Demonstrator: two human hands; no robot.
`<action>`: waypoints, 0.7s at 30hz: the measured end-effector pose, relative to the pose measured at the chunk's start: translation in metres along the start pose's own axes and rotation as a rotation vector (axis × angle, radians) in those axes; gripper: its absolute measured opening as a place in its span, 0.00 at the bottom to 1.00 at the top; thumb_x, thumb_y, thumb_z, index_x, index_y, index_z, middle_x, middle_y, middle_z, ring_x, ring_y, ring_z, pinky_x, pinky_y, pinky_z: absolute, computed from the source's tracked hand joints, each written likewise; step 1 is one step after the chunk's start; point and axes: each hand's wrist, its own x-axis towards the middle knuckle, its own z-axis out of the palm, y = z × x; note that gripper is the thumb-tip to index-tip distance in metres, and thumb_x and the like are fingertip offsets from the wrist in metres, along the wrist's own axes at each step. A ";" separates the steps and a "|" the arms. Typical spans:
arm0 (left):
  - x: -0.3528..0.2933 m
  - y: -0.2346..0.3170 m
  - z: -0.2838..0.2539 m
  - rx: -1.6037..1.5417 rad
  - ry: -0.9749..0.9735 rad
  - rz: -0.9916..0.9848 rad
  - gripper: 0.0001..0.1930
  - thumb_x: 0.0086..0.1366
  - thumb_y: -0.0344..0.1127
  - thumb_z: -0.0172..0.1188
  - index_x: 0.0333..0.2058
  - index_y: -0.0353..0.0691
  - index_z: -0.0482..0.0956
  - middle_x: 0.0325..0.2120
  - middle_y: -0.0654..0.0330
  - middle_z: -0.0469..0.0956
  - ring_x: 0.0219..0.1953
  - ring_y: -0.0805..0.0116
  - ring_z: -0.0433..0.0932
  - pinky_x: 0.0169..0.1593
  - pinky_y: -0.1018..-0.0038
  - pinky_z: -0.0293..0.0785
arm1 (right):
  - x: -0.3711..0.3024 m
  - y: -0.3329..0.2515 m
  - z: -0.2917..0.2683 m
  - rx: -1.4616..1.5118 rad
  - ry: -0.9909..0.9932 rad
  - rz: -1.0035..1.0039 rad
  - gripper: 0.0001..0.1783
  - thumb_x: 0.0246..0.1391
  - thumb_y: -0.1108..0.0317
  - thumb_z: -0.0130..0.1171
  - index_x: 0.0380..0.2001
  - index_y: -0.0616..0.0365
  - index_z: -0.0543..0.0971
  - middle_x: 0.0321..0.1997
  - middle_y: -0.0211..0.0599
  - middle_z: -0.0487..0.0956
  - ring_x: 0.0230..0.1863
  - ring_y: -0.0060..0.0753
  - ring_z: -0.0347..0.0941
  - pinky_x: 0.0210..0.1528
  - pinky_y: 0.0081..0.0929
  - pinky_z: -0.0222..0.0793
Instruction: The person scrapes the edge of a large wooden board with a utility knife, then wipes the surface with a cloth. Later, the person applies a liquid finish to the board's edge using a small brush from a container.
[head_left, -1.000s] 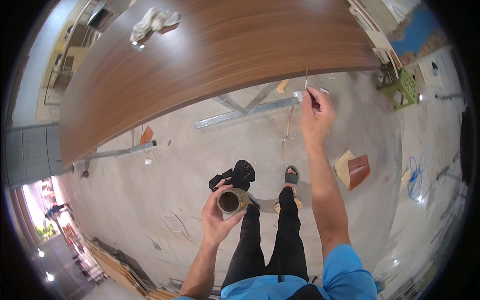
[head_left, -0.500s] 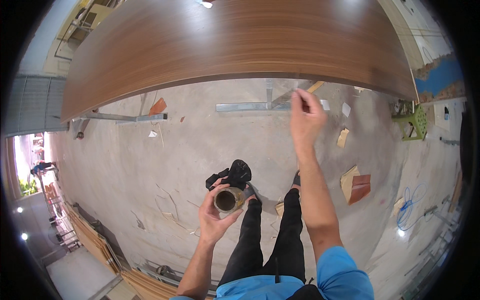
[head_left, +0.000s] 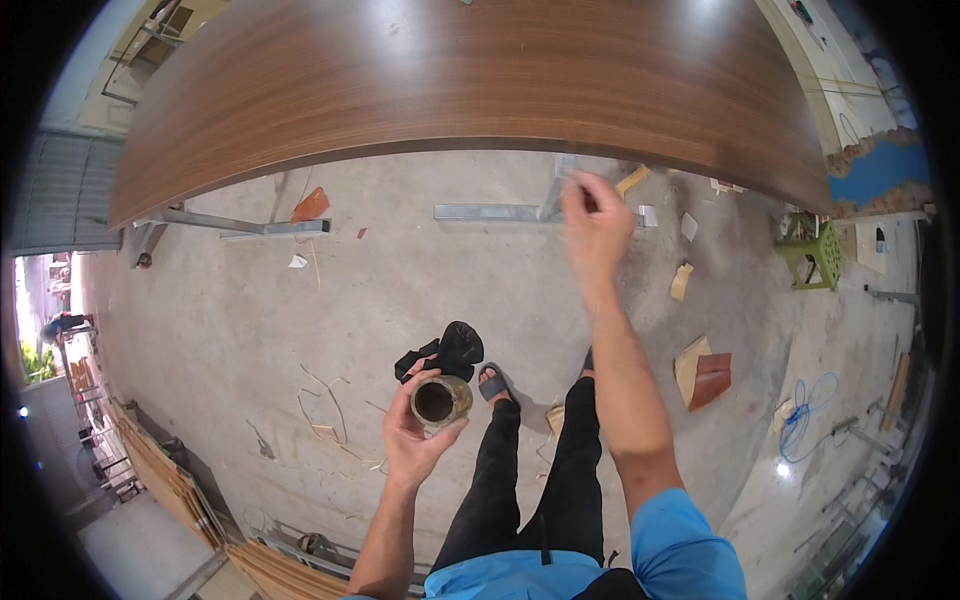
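Observation:
My left hand [head_left: 410,447] is wrapped round a small, round, open-topped jar [head_left: 459,398] with a pale, brown-stained wall and a dark inside. A crumpled black cloth or bag [head_left: 456,350] sits against the fingers on the jar's far side; I cannot tell how it is held. Stretched forward, my right hand [head_left: 597,235] is just short of the near edge of a large brown wood-grain tabletop [head_left: 450,95]. Its fingers are curled and pinched together, slightly blurred, and whatever they may hold is hidden.
Metal legs [head_left: 485,212] stand under the tabletop. Scraps of brown and tan board [head_left: 711,380] lie on the concrete floor [head_left: 230,330]. To the right are a green plastic stool [head_left: 812,255] and a coiled blue hose or cable [head_left: 797,425]. Stacked boards [head_left: 165,465] lie at the left.
My right hand has shifted slightly left, staying close to the table edge. My left hand keeps its hold on the jar. The whole view has moved a little.

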 end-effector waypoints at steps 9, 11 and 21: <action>0.004 -0.011 0.000 -0.063 0.039 0.033 0.37 0.48 0.19 0.76 0.59 0.32 0.74 0.63 0.48 0.71 0.73 0.59 0.61 0.69 0.65 0.64 | -0.004 0.020 -0.011 0.058 0.208 0.066 0.07 0.58 0.74 0.65 0.40 0.64 0.86 0.33 0.35 0.84 0.31 0.22 0.76 0.37 0.24 0.72; 0.005 -0.013 0.001 -0.042 0.016 -0.027 0.37 0.48 0.19 0.76 0.59 0.32 0.74 0.63 0.48 0.71 0.73 0.60 0.61 0.69 0.65 0.65 | -0.004 0.018 -0.010 0.006 0.071 -0.040 0.08 0.59 0.74 0.64 0.40 0.64 0.85 0.33 0.35 0.85 0.32 0.22 0.76 0.38 0.23 0.72; 0.002 -0.029 0.002 -0.044 0.034 -0.008 0.38 0.47 0.19 0.76 0.60 0.32 0.74 0.63 0.52 0.72 0.73 0.60 0.62 0.69 0.65 0.66 | 0.004 0.043 -0.012 0.023 0.162 -0.030 0.08 0.60 0.73 0.63 0.41 0.64 0.85 0.33 0.36 0.84 0.32 0.22 0.75 0.37 0.24 0.72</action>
